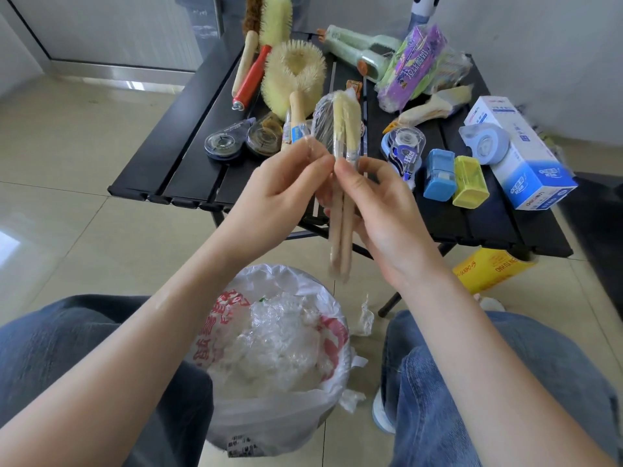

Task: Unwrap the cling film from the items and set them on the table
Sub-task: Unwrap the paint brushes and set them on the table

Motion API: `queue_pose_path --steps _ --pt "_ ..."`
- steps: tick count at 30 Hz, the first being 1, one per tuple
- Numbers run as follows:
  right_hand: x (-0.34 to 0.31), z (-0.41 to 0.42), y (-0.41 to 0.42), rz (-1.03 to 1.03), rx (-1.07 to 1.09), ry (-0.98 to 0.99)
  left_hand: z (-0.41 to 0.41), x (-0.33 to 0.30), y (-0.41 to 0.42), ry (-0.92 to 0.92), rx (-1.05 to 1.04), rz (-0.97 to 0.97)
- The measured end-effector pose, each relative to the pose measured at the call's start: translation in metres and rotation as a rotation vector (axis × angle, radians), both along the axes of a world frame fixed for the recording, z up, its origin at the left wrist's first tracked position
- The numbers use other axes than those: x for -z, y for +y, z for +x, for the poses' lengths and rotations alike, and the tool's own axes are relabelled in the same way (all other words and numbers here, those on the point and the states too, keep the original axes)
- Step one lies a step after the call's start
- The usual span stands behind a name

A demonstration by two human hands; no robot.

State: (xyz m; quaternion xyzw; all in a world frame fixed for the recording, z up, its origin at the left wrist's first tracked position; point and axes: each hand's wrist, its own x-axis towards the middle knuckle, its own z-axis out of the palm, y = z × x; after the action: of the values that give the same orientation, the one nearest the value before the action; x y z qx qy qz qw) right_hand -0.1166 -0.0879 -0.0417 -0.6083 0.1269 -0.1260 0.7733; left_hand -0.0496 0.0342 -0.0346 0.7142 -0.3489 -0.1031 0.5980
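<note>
A shiny floor (84,156) of big pale tiles catches the daylight. A low black folding surface (175,163) with slats stands on it. Behind are a grey wall (539,45) and a metal-framed door (111,32).

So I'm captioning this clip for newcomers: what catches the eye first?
Centre frame, both hands, left hand and right hand, hold a pair of wooden-handled brushes still in cling film. Behind them the black table is crowded with brushes and tape dispensers. Between the knees sits a bag of discarded film.

Bright daylight, floor glare, wide-angle edge distortion
</note>
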Motion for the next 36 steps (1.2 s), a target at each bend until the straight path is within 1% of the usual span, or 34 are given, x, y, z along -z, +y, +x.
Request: queue_pose_path --steps 3,7,9,13,15,18,22,27,28,32,36 --pt "-0.001 0.0 0.0 -0.066 -0.027 -0.007 -0.002 0.0 -0.003 0.045 0.005 -0.046" --pt "-0.003 -0.002 -0.005 -0.179 -0.021 -0.01 -0.002 -0.001 -0.001 0.184 0.076 -0.1" --pt "-0.004 -0.003 -0.007 -0.241 -0.007 -0.013 -0.004 0.001 0.0 0.193 0.096 -0.111" --pt "-0.004 -0.004 -0.008 -0.352 -0.009 0.002 -0.011 0.003 -0.004 0.151 0.011 -0.205" --pt "-0.005 -0.004 -0.007 -0.348 -0.02 0.001 -0.014 0.002 -0.006 0.132 -0.005 -0.193" --pt "-0.005 -0.005 -0.008 -0.289 -0.04 0.011 -0.015 0.001 -0.007 0.138 -0.003 -0.181" --pt "-0.002 -0.005 -0.008 -0.321 -0.026 0.041 -0.012 0.006 -0.006 0.014 -0.014 -0.078" --pt "-0.004 -0.006 -0.009 -0.26 0.046 0.016 -0.012 0.009 -0.005 -0.088 -0.03 0.027" --pt "-0.004 -0.006 -0.009 -0.247 0.047 0.004 -0.011 0.007 -0.005 -0.084 -0.024 0.023" --pt "-0.006 -0.007 -0.007 -0.183 0.03 -0.014 -0.006 0.006 -0.004 0.037 0.012 -0.045" --pt "-0.005 -0.006 -0.009 -0.216 0.059 -0.019 -0.008 0.008 -0.005 0.04 -0.009 -0.013"
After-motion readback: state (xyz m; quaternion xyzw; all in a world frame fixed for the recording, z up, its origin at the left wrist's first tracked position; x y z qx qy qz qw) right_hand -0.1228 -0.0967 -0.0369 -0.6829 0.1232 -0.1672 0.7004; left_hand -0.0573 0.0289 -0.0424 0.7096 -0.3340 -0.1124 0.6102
